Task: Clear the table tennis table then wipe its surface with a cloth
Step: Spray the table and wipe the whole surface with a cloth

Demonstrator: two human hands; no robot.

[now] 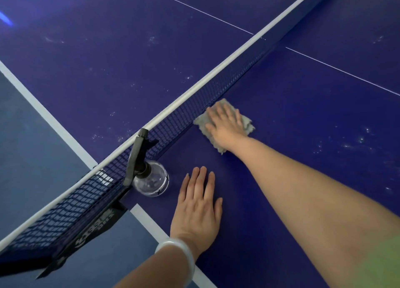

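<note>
Grey cloth point(225, 123) under right hand point(225, 127); net clamp point(95, 222) lettering unreadable.

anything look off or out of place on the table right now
Nothing is spilled or broken. A spray bottle stands on the table beside the net, by the left hand. Whitish smudges remain right of the cloth under the right hand and across the net.
</note>
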